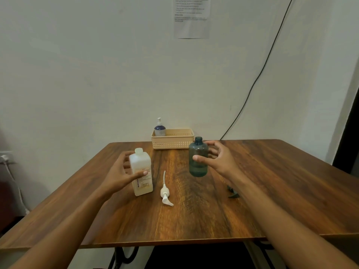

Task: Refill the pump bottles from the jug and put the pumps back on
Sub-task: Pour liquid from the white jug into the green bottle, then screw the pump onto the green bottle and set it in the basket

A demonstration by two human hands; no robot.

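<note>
The left hand (124,171) was spread wide around the white bottle (141,172), thumb across its label, seemingly not yet gripping. The right hand (217,158) curled loosely open beside the teal bottle (198,157), thumb at its front wall. Both bottles stood uncapped and upright on the desk (194,220). The white pump (165,193) lay between them; a dark pump (232,192) lay by the right forearm. Both bottles looked like light, smooth plastic, likely to tip or dent, so a mid-body hold seemed best.
</note>
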